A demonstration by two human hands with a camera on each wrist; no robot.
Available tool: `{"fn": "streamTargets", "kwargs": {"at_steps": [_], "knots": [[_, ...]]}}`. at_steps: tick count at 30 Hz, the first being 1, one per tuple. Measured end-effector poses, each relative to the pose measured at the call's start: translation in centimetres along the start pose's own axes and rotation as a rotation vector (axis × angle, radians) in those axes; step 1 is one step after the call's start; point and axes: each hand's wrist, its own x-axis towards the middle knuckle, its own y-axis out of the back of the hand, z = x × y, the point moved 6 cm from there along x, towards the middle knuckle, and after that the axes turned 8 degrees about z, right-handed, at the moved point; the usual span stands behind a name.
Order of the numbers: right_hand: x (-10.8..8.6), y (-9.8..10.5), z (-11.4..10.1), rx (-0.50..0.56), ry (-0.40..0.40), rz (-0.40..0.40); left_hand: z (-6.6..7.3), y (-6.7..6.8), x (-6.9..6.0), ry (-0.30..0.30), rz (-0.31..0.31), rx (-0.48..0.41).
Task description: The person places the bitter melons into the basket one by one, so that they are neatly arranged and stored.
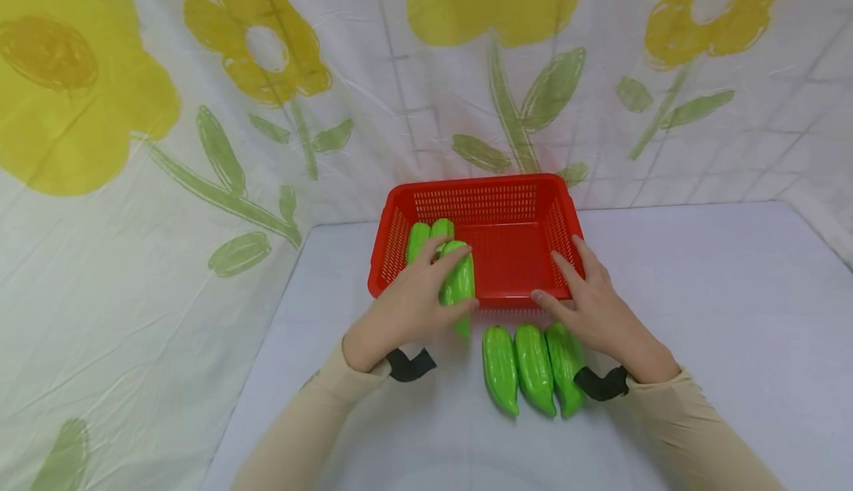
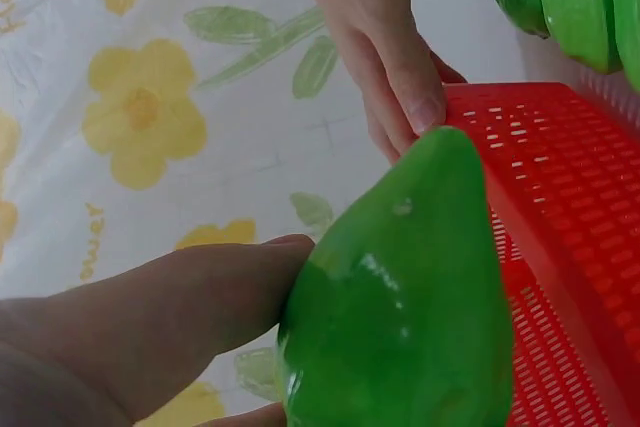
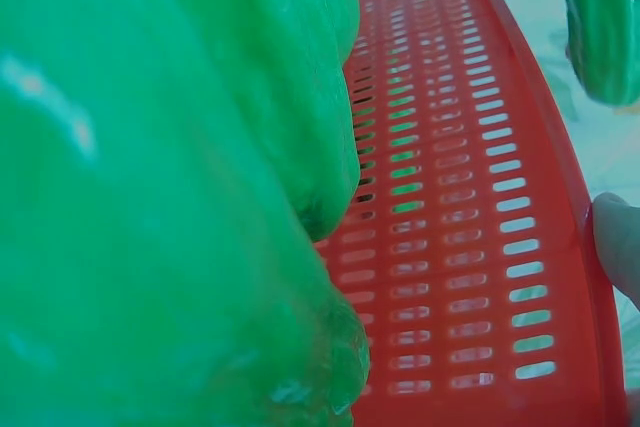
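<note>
- A white cloth [image 1: 360,69] with yellow flowers [image 1: 493,21] hangs across the top and left of the frame, closing off the room behind.
- The pale worktop [image 1: 706,291] fills the lower middle and right; its plain surface makes the bright pieces easy to pick out.
- The red basket [image 1: 509,254] sits at the centre, near the worktop's far edge – probably so both arms reach it comfortably.
- Beige sleeves [image 1: 300,417] enter from the bottom, a black band [image 1: 411,366] at each wrist.
- The right grip [image 1: 593,306] is spread at the basket's lower right corner, a fingertip on the rim, seemingly to steady it.
- The left grip [image 1: 413,298] pinches a green vegetable [image 1: 460,287] across its width between thumb and fingers, over the basket's lower left – whether it touches the rim, I cannot tell.
- Three loose vegetables [image 1: 533,365] lie below the basket, tips toward the bottom, likely lined up for easy picking.
- Two stored vegetables [image 1: 418,241] lie side by side inside, upper left, which probably saves room.
</note>
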Motion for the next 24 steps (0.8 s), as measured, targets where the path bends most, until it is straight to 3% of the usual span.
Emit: {"fn": "streamTargets", "kwargs": {"at_steps": [8, 24], "knots": [[0.0, 0.0, -0.1, -0.003, -0.005, 0.0, -0.3, 0.7, 3.1, 0.009, -0.018, 0.015], [0.0, -0.2, 0.1, -0.007, -0.002, 0.012, -2.2, -0.2, 8.9, 0.039, -0.058, 0.047]]}}
